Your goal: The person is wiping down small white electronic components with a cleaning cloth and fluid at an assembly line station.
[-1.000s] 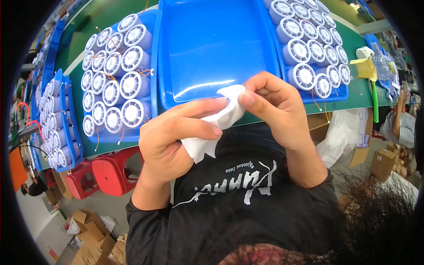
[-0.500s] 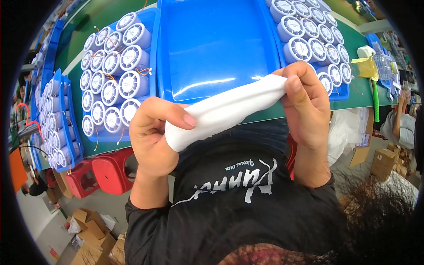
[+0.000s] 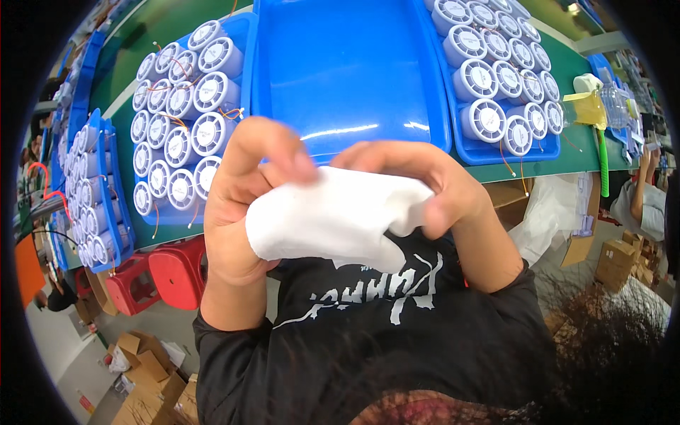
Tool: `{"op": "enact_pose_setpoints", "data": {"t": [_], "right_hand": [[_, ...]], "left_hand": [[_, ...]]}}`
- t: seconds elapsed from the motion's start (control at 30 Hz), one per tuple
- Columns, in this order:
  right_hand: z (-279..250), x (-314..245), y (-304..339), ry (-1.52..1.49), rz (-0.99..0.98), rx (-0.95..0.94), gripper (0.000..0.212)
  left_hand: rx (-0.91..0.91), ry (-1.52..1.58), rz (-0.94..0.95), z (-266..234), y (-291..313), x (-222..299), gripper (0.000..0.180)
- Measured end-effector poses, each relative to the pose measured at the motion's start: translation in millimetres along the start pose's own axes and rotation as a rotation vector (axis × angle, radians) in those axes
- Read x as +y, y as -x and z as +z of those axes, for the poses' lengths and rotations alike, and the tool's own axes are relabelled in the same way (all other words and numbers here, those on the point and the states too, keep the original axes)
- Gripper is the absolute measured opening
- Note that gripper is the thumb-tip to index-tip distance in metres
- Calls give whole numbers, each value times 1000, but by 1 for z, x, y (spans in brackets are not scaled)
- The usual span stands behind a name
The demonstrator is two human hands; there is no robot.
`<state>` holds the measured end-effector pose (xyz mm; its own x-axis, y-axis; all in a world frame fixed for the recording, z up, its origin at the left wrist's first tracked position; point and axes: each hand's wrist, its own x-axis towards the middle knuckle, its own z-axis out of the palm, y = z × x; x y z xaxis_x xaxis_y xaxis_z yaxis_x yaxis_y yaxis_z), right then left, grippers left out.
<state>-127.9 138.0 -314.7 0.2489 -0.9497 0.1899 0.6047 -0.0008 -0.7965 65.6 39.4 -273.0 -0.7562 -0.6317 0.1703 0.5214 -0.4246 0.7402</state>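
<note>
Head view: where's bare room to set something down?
Middle blue plastic tray: bare floor, between blue side trays crowded with white cylinders. Smaller: green tabletop between right tray and green handle. Left hand, right hand and soft white sheet crowd the near side.

1. The head camera is looking down from head height — close to the left hand (image 3: 236, 183) and right hand (image 3: 448, 180).
2. Its fisheye lens is spreading wide — the green table (image 3: 574, 161) bending toward the rim.

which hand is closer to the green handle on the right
Right. The right hand, at the right end of the white material, is left of the green handle; the left hand is farther left.
</note>
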Motion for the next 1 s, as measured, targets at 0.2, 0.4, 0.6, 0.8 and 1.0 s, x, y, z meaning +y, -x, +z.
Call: {"op": "enact_pose_setpoints", "data": {"t": [0.2, 0.4, 0.6, 0.8, 1.0], "right_hand": [[3, -18, 16, -1, -89, 331, 26], [19, -23, 10, 230, 8, 611, 22], [25, -27, 16, 117, -40, 735, 39], [19, -29, 21, 192, -20, 681, 50], [24, -25, 16, 175, -129, 682, 47]], "left_hand": [[-121, 69, -226, -17, 0, -9, 68], [112, 555, -342, -7, 17, -42, 79], [6, 480, -407, -7, 10, -36, 76], [61, -84, -319, -2, 8, -18, 45], [-5, -72, -314, -3, 0, -14, 61]]}}
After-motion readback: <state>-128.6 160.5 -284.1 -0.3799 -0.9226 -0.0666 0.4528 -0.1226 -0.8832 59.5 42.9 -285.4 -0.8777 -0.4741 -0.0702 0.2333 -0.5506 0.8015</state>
